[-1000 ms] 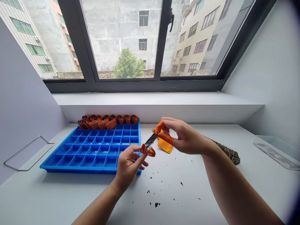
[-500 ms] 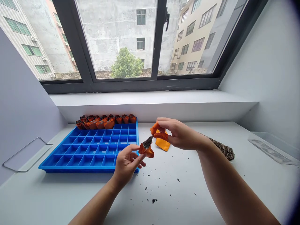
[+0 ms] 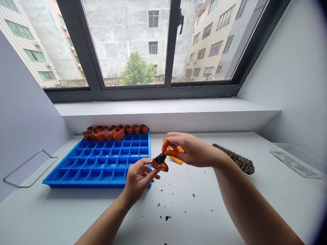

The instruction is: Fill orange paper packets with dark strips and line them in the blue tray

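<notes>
My left hand (image 3: 139,177) pinches a small orange pouch (image 3: 163,167) between thumb and fingers, its mouth spread and facing up to the right. My right hand (image 3: 187,148), with orange finger cots (image 3: 171,153) on the thumb and forefinger, grips the upper end of a dark flaky bundle (image 3: 160,158). The bundle's lower end sits inside the pouch mouth. What the bundle is made of is hard to make out. Behind my right fingers, flat yellow-orange pouches (image 3: 176,159) lie on the table, partly covered.
To the left stands a blue compartment tray (image 3: 97,183), with filled orange pouches (image 3: 119,135) along its back rows. Dark ridged pieces (image 3: 236,158) lie in a clear container at right, near a clear plastic lid or box (image 3: 293,160). Dark crumbs (image 3: 167,218) dot the white table. A wire stand (image 3: 30,170) is far left.
My right hand has moved slightly down and left, pushing the dark bundle deeper into the pouch. My left hand stays nearly in place.
</notes>
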The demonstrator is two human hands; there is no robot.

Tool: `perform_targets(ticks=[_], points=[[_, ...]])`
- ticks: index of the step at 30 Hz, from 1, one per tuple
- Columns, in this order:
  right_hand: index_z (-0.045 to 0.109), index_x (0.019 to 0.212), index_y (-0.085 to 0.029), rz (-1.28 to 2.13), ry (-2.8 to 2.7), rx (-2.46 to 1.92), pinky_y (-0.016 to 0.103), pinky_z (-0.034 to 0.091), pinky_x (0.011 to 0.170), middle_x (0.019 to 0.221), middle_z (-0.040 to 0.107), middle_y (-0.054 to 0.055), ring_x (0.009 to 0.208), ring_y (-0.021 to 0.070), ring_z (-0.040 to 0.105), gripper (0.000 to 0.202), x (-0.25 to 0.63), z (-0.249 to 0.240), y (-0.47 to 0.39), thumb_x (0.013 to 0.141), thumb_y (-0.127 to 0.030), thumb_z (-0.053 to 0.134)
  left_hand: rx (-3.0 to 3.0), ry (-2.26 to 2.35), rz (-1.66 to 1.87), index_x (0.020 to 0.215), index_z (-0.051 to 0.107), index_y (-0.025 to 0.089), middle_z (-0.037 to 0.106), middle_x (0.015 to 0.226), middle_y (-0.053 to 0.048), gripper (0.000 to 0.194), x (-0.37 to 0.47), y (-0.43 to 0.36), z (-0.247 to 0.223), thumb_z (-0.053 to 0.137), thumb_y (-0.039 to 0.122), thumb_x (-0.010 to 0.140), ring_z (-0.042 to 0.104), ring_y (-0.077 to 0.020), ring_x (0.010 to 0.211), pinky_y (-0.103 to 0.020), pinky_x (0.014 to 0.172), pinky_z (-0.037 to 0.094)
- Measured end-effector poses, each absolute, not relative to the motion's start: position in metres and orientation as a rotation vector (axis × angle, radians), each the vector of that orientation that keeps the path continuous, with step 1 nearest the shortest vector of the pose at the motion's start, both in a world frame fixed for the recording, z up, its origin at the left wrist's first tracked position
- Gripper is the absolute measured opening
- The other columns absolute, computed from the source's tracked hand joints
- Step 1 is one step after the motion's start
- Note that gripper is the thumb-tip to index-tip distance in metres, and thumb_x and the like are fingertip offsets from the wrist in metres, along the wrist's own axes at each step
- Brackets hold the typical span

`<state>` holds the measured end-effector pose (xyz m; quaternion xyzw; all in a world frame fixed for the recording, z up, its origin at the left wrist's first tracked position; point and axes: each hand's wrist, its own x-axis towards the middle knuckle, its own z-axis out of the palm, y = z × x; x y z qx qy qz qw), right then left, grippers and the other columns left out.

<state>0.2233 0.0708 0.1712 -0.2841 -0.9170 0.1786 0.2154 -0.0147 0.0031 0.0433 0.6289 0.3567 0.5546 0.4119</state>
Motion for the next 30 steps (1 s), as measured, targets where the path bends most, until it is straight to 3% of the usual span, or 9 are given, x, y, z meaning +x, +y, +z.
perform_targets(ticks=[10, 17, 23, 30], points=[[0.079, 0.111, -0.026, 0.615, -2.533, -0.733, 0.029, 0.049, 0.07, 0.097, 0.06, 0.002, 0.079, 0.0133, 0.06, 0.02, 0.22, 0.169, 0.073, 0.105, -0.042, 0.068, 1.587, 0.878, 1.432, 0.113, 0.072, 0.017, 0.085, 0.106, -0.012, 0.022, -0.012, 0.003, 0.043, 0.081, 0.031, 0.098, 0.084, -0.0234, 0.089, -0.026, 0.06, 0.067], [0.068, 0.113, -0.02, 0.631, -2.471, -0.8, 0.033, 0.054, 0.074, 0.101, 0.07, 0.005, 0.089, 0.019, 0.066, 0.045, 0.222, 0.163, 0.073, 0.093, -0.058, 0.08, 1.512, 0.908, 1.509, 0.111, 0.07, 0.017, 0.085, 0.106, -0.012, 0.024, -0.016, 0.004, 0.04, 0.082, 0.033, 0.098, 0.085, -0.0261, 0.092, -0.025, 0.056, 0.067], [0.074, 0.104, -0.02, 0.624, -2.413, -0.838, 0.032, 0.053, 0.074, 0.096, 0.075, 0.005, 0.085, 0.0177, 0.068, 0.026, 0.21, 0.16, 0.072, 0.1, -0.046, 0.074, 1.595, 0.931, 1.526, 0.11, 0.07, 0.017, 0.083, 0.106, -0.011, 0.025, -0.017, 0.004, 0.041, 0.083, 0.034, 0.097, 0.084, -0.0213, 0.076, -0.022, 0.05, 0.063], [0.076, 0.093, -0.02, 0.668, -2.349, -0.912, 0.029, 0.048, 0.067, 0.089, 0.076, 0.003, 0.077, 0.015, 0.067, 0.02, 0.202, 0.162, 0.063, 0.101, -0.038, 0.072, 1.714, 0.929, 1.608, 0.105, 0.07, 0.018, 0.08, 0.111, -0.01, 0.02, -0.017, 0.004, 0.043, 0.082, 0.031, 0.097, 0.081, -0.0177, 0.068, -0.022, 0.047, 0.061]])
